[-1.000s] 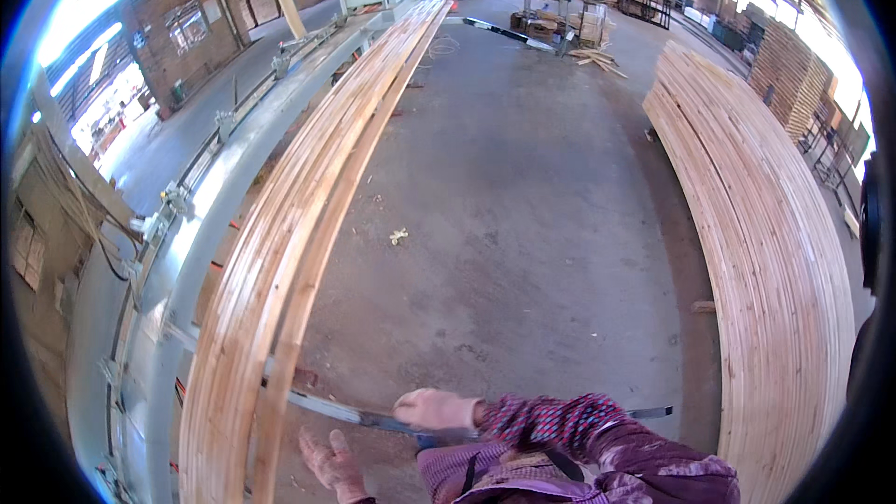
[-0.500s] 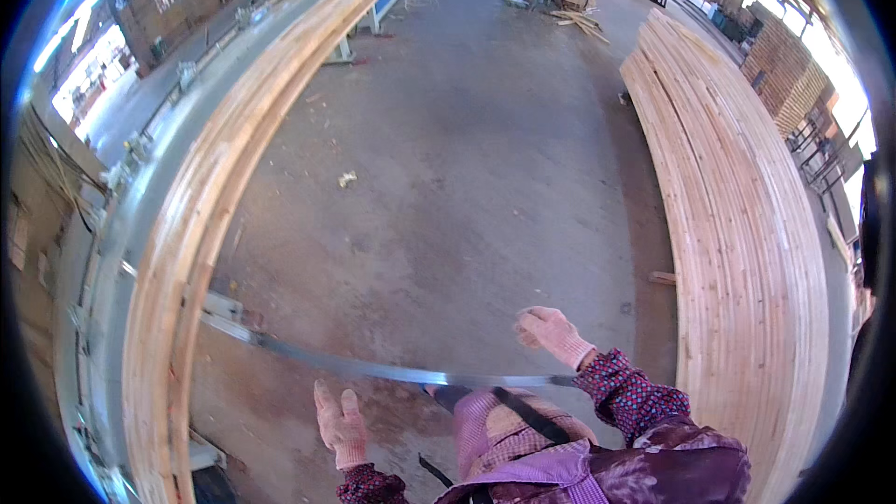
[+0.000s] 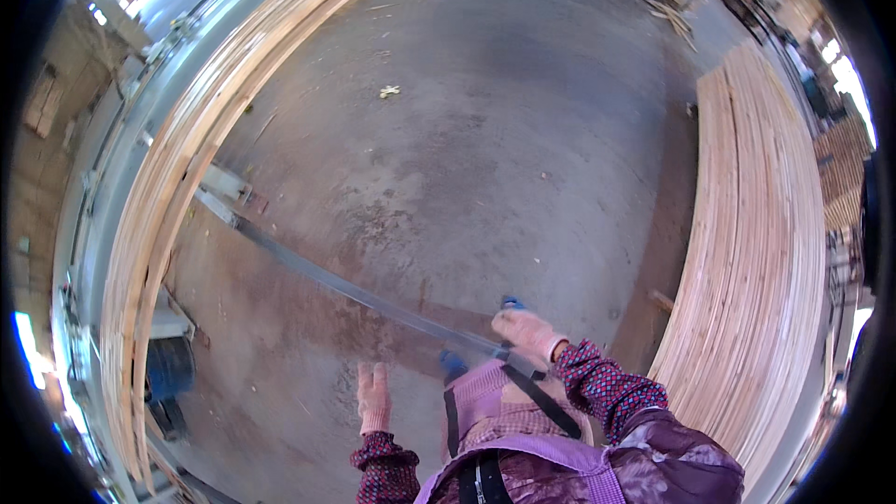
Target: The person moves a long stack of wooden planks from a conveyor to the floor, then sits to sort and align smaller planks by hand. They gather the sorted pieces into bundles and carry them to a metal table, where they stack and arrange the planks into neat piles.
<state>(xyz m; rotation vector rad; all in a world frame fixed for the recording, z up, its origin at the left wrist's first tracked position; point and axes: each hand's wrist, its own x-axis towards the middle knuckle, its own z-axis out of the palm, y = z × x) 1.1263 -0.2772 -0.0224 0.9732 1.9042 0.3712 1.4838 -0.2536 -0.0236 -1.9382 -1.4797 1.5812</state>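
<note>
The right hand (image 3: pixel 525 334), in a pale work glove, is closed around the near end of a long, thin grey metal bar (image 3: pixel 345 289), gripping it just in front of the person's chest. From that grip the bar runs low over the concrete floor (image 3: pixel 485 131), slanting away toward the upper left, and its far end reaches a grey metal bracket (image 3: pixel 224 189) at the foot of the left stack of planks (image 3: pixel 177 187). Whether the bar touches the floor along its length cannot be told. The left hand (image 3: pixel 374 394), also gloved, holds nothing: it hangs open with the fingers straight and close together, pointing forward, below the bar and clear of it. Both forearms wear dark sleeves with a small red pattern, and a purple apron (image 3: pixel 509 429) with dark straps covers the person's front. The left stack of pale planks curves along the left side beside a long grey machine frame (image 3: pixel 89 224), with a blue drum-shaped part (image 3: pixel 170 369) low beside it. A second, broader stack of pale planks (image 3: pixel 756 261) lies on the right, well apart from the first, with bare floor between them. A small pale scrap (image 3: pixel 389 91) lies on the floor farther off
</note>
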